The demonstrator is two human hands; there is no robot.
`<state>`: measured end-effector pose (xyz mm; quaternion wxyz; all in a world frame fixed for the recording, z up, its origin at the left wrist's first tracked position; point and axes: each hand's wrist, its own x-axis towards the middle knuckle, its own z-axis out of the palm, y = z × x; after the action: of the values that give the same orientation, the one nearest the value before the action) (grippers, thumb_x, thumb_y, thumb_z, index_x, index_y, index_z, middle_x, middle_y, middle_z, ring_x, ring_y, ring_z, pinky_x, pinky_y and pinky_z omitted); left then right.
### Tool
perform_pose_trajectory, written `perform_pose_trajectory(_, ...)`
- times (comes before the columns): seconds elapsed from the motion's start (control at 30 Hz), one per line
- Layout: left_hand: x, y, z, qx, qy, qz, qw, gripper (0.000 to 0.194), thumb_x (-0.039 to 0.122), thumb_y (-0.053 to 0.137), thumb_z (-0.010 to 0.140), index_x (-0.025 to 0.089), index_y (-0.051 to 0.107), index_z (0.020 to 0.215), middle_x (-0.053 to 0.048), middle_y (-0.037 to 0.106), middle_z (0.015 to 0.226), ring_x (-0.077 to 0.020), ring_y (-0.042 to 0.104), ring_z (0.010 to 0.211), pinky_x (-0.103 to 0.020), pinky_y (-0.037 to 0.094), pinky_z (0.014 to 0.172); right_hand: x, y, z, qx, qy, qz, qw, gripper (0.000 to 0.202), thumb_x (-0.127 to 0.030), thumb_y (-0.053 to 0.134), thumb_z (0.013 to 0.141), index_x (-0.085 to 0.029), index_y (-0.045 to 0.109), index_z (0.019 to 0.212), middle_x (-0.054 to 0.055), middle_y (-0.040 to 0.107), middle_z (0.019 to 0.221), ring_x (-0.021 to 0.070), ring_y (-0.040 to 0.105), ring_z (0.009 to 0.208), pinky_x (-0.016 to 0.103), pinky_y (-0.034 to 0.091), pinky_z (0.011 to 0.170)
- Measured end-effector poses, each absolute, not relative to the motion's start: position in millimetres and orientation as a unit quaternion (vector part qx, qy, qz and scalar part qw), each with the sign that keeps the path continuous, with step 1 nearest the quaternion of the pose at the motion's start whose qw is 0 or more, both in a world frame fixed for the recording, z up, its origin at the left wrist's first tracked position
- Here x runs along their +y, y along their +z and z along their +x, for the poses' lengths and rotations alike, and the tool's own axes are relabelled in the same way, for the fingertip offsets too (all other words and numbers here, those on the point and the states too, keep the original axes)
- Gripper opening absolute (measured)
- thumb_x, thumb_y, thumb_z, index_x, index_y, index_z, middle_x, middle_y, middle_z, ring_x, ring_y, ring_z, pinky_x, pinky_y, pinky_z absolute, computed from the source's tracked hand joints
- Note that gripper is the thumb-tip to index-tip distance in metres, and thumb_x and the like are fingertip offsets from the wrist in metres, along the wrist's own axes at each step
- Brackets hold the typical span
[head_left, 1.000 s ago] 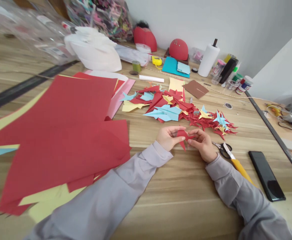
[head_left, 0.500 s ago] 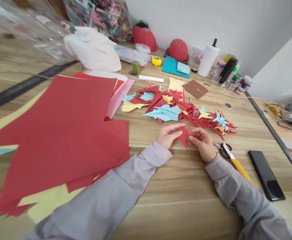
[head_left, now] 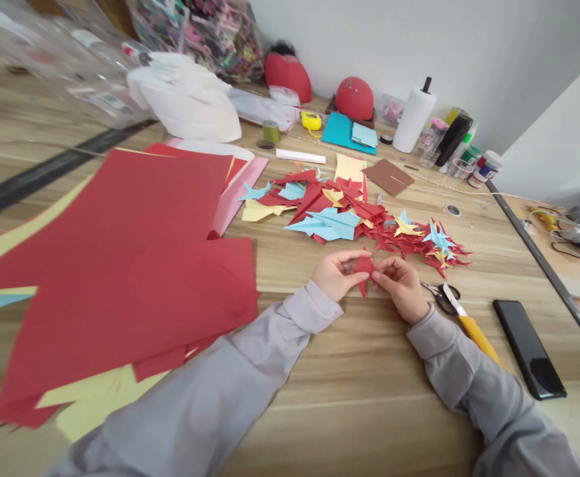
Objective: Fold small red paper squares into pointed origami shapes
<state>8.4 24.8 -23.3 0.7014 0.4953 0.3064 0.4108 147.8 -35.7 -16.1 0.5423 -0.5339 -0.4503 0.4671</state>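
Note:
A small folded piece of red paper (head_left: 364,266) is pinched between my two hands, just above the wooden table. My left hand (head_left: 336,273) grips its left side between thumb and fingers. On its right side, my right hand (head_left: 400,285) pinches an edge with thumb and forefinger. Pointed tips stick out above and below; part of the paper is hidden by my fingers. Right behind my hands lies a heap of folded paper pieces in red, blue and yellow, among them a light blue paper plane (head_left: 327,224) and small star-like shapes (head_left: 437,240).
Large red paper sheets (head_left: 145,265) cover the table's left side. Right of my right hand lie scissors (head_left: 446,299), a yellow-handled cutter (head_left: 479,336) and a black phone (head_left: 529,350). A brown square (head_left: 388,177), tape measure (head_left: 310,121) and white roll (head_left: 414,119) sit farther back.
The red paper has turned and now looks narrower between my fingers. My hands have drawn slightly closer together, the left shifting a little to the right.

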Motion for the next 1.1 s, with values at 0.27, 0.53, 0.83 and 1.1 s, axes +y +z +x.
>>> perform_pose_trajectory(0.27,27,-21,6,0.308,0.456,0.553,0.625,0.025,0.019,0.062,0.065,0.018,0.071,0.088,-0.007,0.067,0.098,-0.0214,0.059,0.094,-0.035,0.046,0.086,-33,-15,148,-0.414,0.421,-0.547,0.594,0.025,-0.033,0.071,0.065,-0.020,0.056,0.080,-0.003,0.059,0.067,0.0085,0.053,0.050,0.021,0.039,0.044)
perform_pose_trajectory(0.53,18,-25,6,0.297,0.464,0.683,0.479,0.027,0.008,0.055,0.064,0.021,0.072,0.080,-0.006,0.061,0.099,-0.0185,0.058,0.092,-0.030,0.047,0.082,-31,-16,149,-0.386,0.422,-0.531,0.625,0.029,-0.031,0.070,0.066,-0.021,0.052,0.087,-0.004,0.059,0.065,0.0086,0.052,0.050,0.020,0.038,0.043)
perform_pose_trajectory(0.83,15,-21,6,0.286,0.444,0.721,0.448,0.020,0.008,0.058,0.064,0.017,0.071,0.076,-0.008,0.067,0.093,-0.0178,0.063,0.084,-0.026,0.051,0.075,-34,-14,149,-0.402,0.471,-0.510,0.597,0.022,-0.033,0.066,0.071,-0.020,0.056,0.086,-0.002,0.060,0.070,0.0083,0.050,0.050,0.020,0.038,0.045)
perform_pose_trajectory(1.1,14,-24,5,0.251,0.458,0.749,0.407,0.021,0.005,0.055,0.066,0.016,0.069,0.078,-0.008,0.069,0.091,-0.0161,0.064,0.083,-0.027,0.052,0.077,-34,-13,148,-0.441,0.455,-0.516,0.576,0.017,-0.034,0.065,0.073,-0.019,0.058,0.075,-0.002,0.057,0.064,0.0089,0.048,0.051,0.021,0.039,0.045)
